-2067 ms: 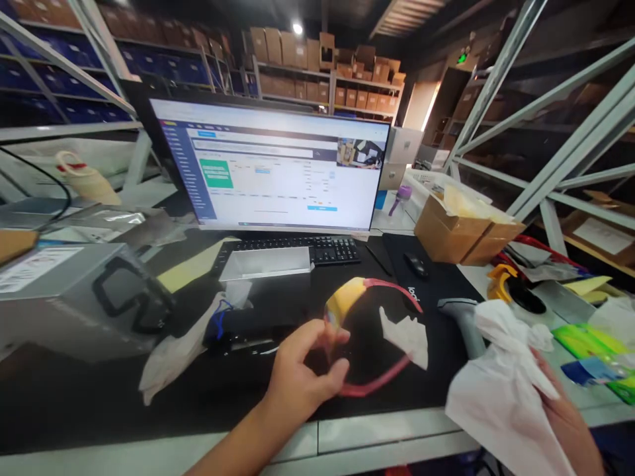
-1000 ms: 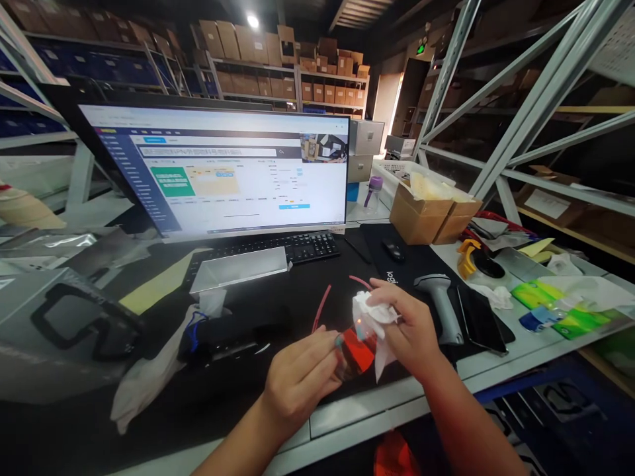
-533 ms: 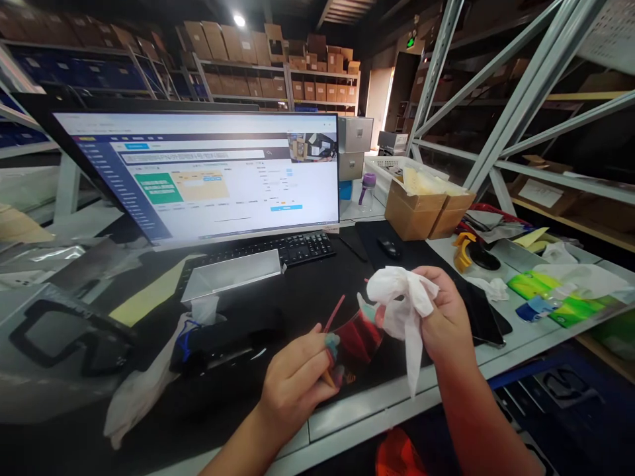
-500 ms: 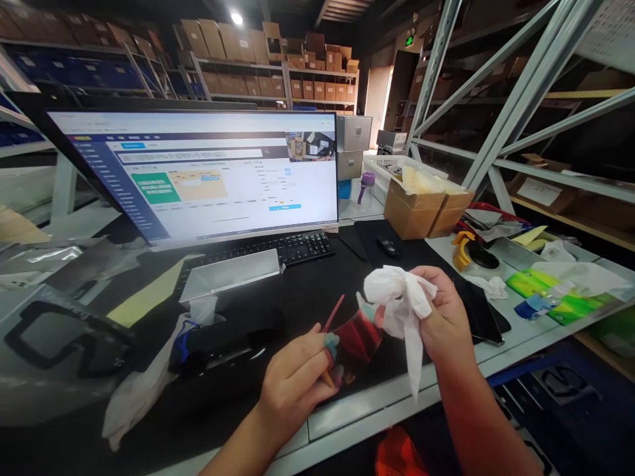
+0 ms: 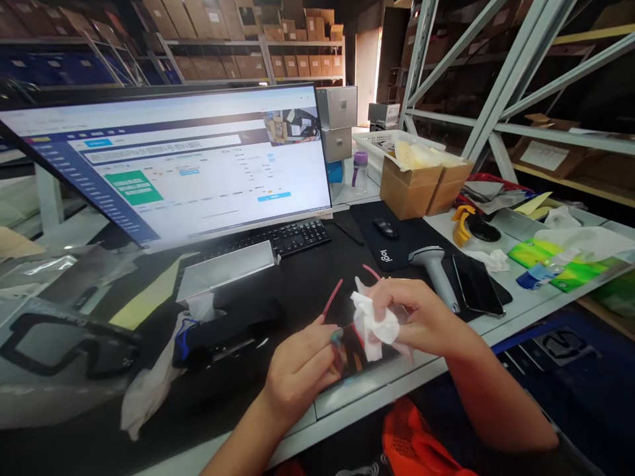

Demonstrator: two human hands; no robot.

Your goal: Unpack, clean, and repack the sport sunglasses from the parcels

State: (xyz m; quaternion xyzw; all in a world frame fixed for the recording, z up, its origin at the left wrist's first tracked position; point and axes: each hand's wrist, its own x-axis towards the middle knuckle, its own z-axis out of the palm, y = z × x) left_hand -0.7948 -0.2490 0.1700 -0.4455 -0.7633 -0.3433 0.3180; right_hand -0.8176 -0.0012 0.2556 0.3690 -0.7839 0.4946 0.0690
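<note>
My left hand [image 5: 302,367] is closed around one side of a pair of sunglasses [image 5: 351,349] with reddish reflective lenses. A thin pink temple arm [image 5: 333,297] sticks up above its fingers. My right hand [image 5: 414,314] grips a crumpled white tissue [image 5: 374,327], which lies against the lens and covers much of the other side. The second pink temple tip [image 5: 371,272] shows just behind that hand. To the left rest a black case [image 5: 218,337] and a whitish cloth pouch [image 5: 149,396] with a blue cord.
Beyond the hands stand a monitor [image 5: 208,165], a keyboard [image 5: 302,235] and an open silver box [image 5: 228,268]. At right lie a mouse [image 5: 385,227], a barcode scanner [image 5: 436,274], a phone [image 5: 477,285] and cardboard boxes [image 5: 409,192]. Bagged goggles [image 5: 64,344] sit at far left.
My right hand has brought the tissue down and left onto the lens; before, it was bunched higher with an end hanging. The view has shifted, uncovering the scanner.
</note>
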